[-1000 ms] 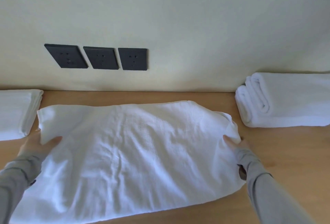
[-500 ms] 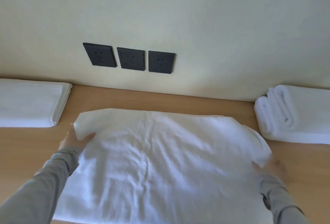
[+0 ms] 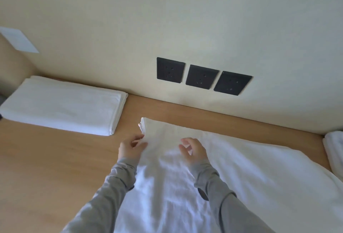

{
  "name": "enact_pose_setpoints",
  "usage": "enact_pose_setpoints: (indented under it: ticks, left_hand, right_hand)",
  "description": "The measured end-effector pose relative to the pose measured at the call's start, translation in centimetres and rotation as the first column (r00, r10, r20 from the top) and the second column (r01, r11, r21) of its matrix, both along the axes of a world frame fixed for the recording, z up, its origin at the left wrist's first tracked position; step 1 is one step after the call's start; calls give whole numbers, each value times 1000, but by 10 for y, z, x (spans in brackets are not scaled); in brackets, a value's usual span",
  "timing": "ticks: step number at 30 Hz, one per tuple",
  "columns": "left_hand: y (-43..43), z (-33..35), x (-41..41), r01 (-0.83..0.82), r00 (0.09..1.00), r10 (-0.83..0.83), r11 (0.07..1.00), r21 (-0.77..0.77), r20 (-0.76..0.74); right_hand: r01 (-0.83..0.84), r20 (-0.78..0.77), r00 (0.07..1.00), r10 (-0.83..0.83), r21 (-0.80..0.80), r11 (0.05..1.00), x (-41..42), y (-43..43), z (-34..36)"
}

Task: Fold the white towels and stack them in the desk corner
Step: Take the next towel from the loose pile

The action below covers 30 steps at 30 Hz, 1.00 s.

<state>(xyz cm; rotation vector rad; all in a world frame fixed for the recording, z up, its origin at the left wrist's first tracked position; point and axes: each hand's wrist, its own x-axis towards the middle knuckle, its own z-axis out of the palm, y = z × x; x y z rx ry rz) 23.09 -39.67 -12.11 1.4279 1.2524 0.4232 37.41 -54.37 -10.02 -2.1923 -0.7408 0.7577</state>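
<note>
The spread towel (image 3: 241, 167) in the near middle is matt white cloth, soft-looking, creased and rumpled. The folded towel (image 3: 61, 106) at the far left is the same matt white cloth but lies flat and smooth, with layered edges showing. The rolled towels (image 3: 334, 149) at the right edge look thicker and plusher. The desk (image 3: 46, 158) is pale wood grain, smooth with a faint sheen. The wall (image 3: 185, 19) is cream, matt and even. The socket plates (image 3: 202, 80) look like dark matt plastic. The sleeves (image 3: 118, 180) are grey knit cloth.

Folded stack (image 3: 61, 106) left of spread towel (image 3: 241, 167); sockets (image 3: 202, 80) behind.
</note>
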Motion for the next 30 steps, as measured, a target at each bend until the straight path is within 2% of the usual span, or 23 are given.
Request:
enact_pose_setpoints:
  ticks: [2,3,6,9,11,14,15,17,19,21,24,27,29,30]
  left_hand:
    - [-10,5,0,60,998,-60,995,74,-12]
    - [-15,7,1,106,994,-105,987,121,-19]
    - [-29,12,3,246,969,-241,947,205,-47]
    - [-37,13,3,278,959,-282,939,202,-12]
    - [-37,13,2,205,977,-211,971,123,37]
    - [-25,16,10,23,995,-9,991,-131,100]
    - [-17,18,16,13,998,1,979,-206,66]
    - [-1,21,31,114,989,-136,956,-272,-62]
    - [6,24,45,241,949,-283,935,-261,-140]
    - [7,26,54,277,936,-309,943,-184,-171]
    - [9,27,54,200,962,-215,975,-101,-169]
    - [11,32,48,127,989,-132,988,-88,-62]
    - [10,36,44,102,995,-101,990,-96,15]
    - [9,38,41,91,995,-86,990,-107,46]
  right_hand:
    - [107,-123,987,-103,23,994,-12,40,8]
    - [128,-137,983,-126,7,992,-15,55,11]
    - [103,-45,993,-107,-75,992,-21,82,17]
    - [-10,103,994,29,-174,985,-20,88,17]
    - [-1,77,997,10,-112,994,-17,85,14]
    - [61,29,998,-62,7,998,-12,73,7]
    - [70,2,998,-70,33,997,-11,68,7]
    - [83,-80,994,-76,90,992,-12,62,8]
    - [106,-120,989,-91,125,987,-14,60,12]
    - [147,-117,985,-129,163,976,-13,59,18]
    - [198,-123,977,-171,251,948,-13,58,31]
    - [210,-235,962,-137,321,923,-14,61,46]
    - [163,-262,962,-80,312,936,-13,64,54]
    - [108,-211,976,-46,292,950,-12,65,58]
